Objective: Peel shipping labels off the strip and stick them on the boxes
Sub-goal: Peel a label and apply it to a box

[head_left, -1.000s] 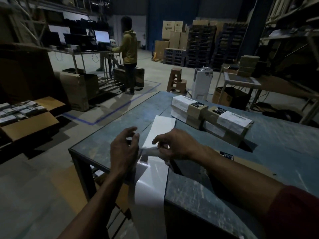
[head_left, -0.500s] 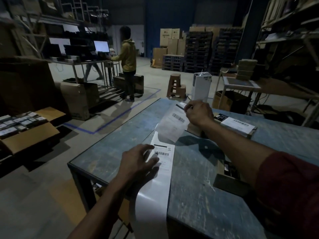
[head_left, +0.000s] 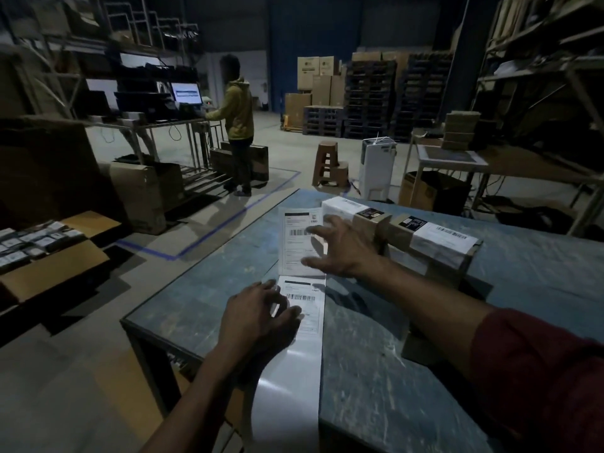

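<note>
A person works at a scuffed blue worktop [head_left: 408,371] in a dim warehouse, where a strip of shipping labels [head_left: 295,338] runs from the near edge toward the middle and hangs over the front as bare glossy backing. The left hand [head_left: 258,317] rests on the strip with fingers [head_left: 291,312] straight and spread, touching the nearer printed label [head_left: 309,300]. Just beyond it lies a second label [head_left: 299,241], barcode up, flat on the worktop. The right hand [head_left: 343,248] reaches across above that label's right edge, fingers splayed and relaxed, grasping nothing; whether it touches the paper cannot be told. Just beside the right hand, toward the far edge, stand long cardboard boxes: the left box [head_left: 354,212] and the right box [head_left: 438,238] both carry white labels on top. In the background a second person in a yellow hooded top [head_left: 237,109] stands at a lit monitor [head_left: 186,92]. An open carton [head_left: 49,256] of small packets sits on the floor at left, and stacked pallets [head_left: 376,106] line the back wall.
</note>
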Available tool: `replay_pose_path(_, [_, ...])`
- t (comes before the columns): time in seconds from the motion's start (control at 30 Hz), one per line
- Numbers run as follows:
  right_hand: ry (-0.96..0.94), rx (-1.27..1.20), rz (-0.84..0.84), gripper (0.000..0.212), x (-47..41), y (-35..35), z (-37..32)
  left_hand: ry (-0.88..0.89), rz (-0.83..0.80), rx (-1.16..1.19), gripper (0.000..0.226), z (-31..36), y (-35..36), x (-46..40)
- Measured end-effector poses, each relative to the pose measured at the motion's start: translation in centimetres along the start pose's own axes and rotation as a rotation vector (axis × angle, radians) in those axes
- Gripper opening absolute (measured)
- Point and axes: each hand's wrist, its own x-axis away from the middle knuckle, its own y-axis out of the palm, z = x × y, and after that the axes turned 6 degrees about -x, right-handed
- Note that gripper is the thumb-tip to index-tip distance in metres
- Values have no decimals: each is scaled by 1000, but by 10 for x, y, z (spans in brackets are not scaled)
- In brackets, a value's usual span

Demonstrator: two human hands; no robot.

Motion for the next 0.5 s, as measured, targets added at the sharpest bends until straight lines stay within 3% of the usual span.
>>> replay_pose_path(0.1, [4,-221,10,77,-1,10,-7,-53,69,32,34,5,-2,6])
replay_pose_path(0.27, [-23,-329,17,17,-22,8,-14,-59,142,-107,41,2,-1,1])
replay_pose_path(0.33, [5,-326,71,22,-38,4,-14,-52,118,-148,46,-1,1,-4])
replay_pose_path(0.4, [65,-172,179,32,-55,5,-11,-45,93,-177,46,-2,5,-5])
replay_pose_path(0.5, [61,-62,363,18,-62,10,-17,-20,101,-189,44,-3,10,-3])
